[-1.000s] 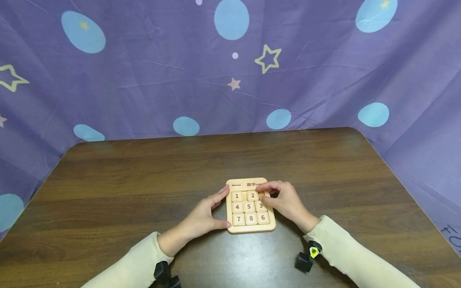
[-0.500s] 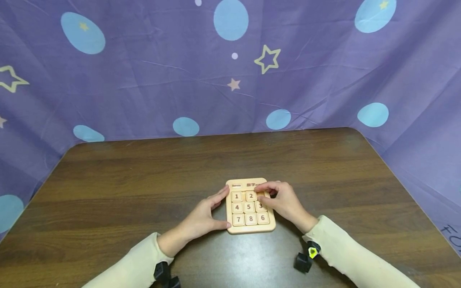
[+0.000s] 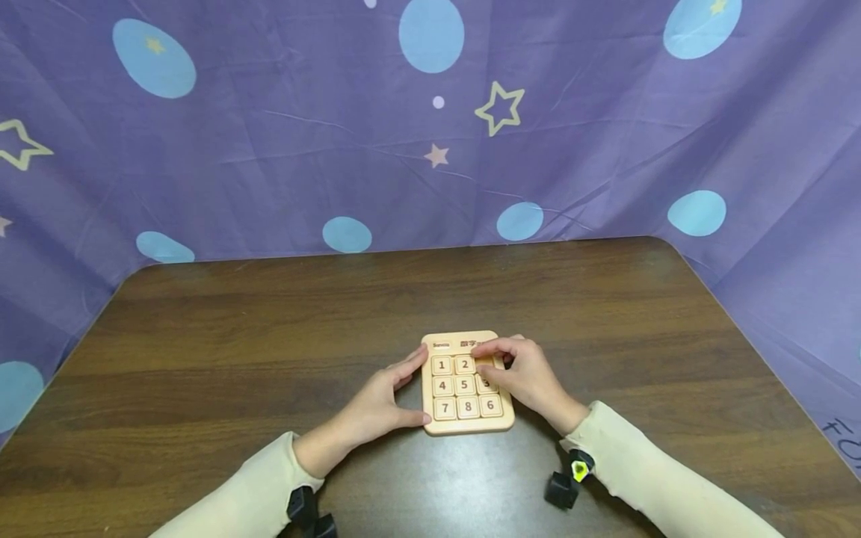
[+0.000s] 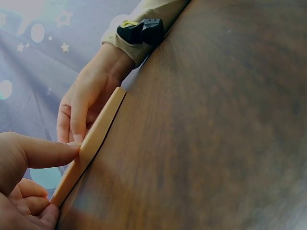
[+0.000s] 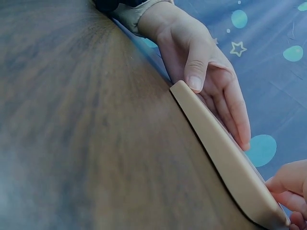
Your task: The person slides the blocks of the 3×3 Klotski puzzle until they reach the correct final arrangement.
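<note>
A pale wooden number sliding puzzle lies on the table, its tiles marked 1 to 8. My left hand rests along its left side, with the thumb at the near corner and the fingertips at the far one. Above the puzzle's upper right part is my right hand. Its index fingertip and thumb touch the tile marked 2 near its right edge. Tile 3 is partly hidden under the thumb. From the left wrist, the left thumb shows straight against the wooden side.
The brown wooden table has rounded far corners. Behind it hangs a purple curtain with blue ovals and stars. Black devices are strapped at both wrists, over pale sleeves.
Tile 2 has slid left until it sits close beside tile 1, with my right finger and thumb moving left along with it. The left hand and the puzzle have stayed put.
</note>
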Demonstrator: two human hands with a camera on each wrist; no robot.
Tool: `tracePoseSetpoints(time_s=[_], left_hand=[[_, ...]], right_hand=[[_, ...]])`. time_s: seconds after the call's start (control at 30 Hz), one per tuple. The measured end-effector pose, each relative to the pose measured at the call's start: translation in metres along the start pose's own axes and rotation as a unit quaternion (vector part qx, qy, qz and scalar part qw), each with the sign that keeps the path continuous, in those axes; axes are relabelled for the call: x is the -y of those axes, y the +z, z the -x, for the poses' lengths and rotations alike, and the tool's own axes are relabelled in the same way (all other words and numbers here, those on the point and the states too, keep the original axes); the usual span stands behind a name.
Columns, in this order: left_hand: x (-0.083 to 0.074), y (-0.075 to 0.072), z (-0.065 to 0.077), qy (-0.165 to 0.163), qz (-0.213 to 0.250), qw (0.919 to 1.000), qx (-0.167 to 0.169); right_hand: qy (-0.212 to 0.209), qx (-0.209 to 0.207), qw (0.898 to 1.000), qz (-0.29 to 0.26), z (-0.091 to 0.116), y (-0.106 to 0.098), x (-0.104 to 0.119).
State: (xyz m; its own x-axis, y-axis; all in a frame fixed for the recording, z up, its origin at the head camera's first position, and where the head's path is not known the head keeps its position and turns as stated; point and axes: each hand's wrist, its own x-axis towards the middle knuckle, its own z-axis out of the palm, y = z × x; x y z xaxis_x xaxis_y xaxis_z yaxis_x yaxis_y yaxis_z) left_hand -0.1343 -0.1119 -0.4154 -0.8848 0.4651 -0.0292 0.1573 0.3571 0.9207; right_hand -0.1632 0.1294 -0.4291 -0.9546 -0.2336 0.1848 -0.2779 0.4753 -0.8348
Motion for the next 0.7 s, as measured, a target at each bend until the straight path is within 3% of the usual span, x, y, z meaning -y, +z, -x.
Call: tracePoseSetpoints(time_s=[0.4, 0.7], left_hand=[[-0.0017, -0.001, 0.0007, -0.004, 0.003, 1.0, -0.001], [-0.0003, 0.0, 0.0003, 0.003, 0.004, 1.0, 0.002]], right_hand=[[0.013, 0.0, 1.0, 0.008, 0.0, 0.0025, 0.0049], [-0.013, 0.023, 1.0, -0.006, -0.0014, -0.0037, -0.0003]])
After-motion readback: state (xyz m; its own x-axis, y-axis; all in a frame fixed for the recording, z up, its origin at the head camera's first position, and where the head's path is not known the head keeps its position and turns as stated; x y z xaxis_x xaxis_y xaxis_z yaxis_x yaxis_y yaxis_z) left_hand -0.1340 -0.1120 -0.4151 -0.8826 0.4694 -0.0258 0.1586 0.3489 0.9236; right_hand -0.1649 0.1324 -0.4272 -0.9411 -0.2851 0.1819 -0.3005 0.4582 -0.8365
